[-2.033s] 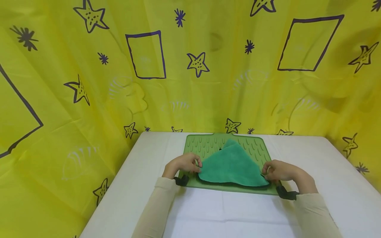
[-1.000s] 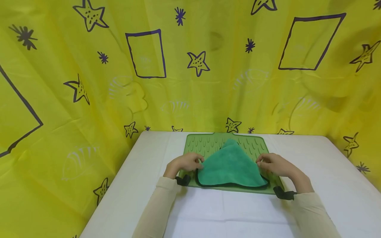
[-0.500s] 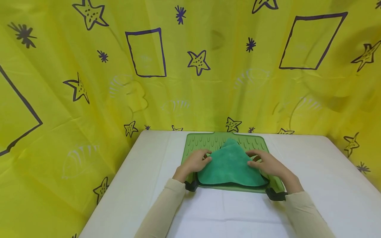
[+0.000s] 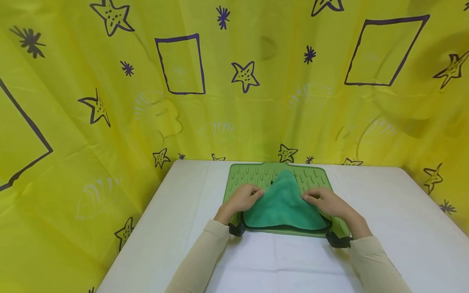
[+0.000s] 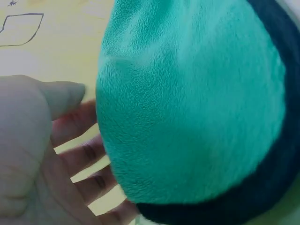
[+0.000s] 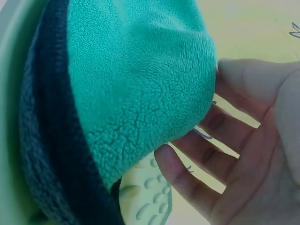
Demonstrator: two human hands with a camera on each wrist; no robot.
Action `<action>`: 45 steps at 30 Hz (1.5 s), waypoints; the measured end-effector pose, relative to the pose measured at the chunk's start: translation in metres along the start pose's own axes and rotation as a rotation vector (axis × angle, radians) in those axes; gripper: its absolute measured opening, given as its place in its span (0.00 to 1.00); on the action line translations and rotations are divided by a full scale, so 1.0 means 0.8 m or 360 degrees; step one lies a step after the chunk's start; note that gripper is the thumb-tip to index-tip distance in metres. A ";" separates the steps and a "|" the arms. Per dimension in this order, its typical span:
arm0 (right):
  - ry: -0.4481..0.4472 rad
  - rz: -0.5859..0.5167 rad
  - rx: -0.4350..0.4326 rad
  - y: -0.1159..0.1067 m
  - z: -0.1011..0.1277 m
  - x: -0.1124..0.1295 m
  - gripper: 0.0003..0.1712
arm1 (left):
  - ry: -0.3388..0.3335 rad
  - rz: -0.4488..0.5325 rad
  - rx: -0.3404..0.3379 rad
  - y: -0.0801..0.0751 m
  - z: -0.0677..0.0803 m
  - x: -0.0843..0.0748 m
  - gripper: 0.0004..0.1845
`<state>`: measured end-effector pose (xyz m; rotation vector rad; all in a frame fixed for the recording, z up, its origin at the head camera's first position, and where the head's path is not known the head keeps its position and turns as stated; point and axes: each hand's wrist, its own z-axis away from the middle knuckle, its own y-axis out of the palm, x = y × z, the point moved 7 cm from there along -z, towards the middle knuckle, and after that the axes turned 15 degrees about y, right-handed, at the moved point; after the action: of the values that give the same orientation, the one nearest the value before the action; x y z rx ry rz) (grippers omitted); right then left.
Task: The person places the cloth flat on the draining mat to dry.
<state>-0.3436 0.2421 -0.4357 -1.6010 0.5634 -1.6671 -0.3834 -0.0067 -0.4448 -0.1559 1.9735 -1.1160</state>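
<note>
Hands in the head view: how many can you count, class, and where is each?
2: the left hand at the green cloth's left edge, the right hand at its right edge. No others show.

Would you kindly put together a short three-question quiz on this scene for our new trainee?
1. True or false: the left hand and the right hand are at the same side of the teal cloth.

2. What is the tone of the cloth's edging?
A) white
B) very dark
C) bright yellow

3. Name what lies between the cloth and the white table.

Key:
1. False; the hands are at opposite sides of it.
2. B.
3. A green mat with a raised pattern.
</note>
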 end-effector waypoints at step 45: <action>0.0076 0.0081 -0.0039 -0.007 -0.016 -0.005 0.14 | 0.0062 -0.0128 0.0176 0.025 -0.030 -0.014 0.11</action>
<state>-0.3573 0.2465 -0.4353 -1.5549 0.6455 -1.6706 -0.3883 0.0260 -0.4473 -0.1573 1.9491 -1.2859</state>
